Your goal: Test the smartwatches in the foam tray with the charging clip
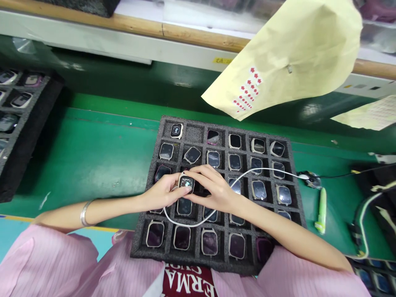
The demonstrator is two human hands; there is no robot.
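Left hand (pixel 161 192) and right hand (pixel 216 190) hold a lit watch (pixel 186 180) — the white cable (pixel 262 168), snagging, could tug it loose.

In front of you, the green surface (pixel 102 152) carries a dark gray foam tray (pixel 194 133) with square compartments. On your right lie a light-green pen (pixel 322 208) and a black cable (pixel 335 176); on your left stands another dark tray (pixel 34 132).
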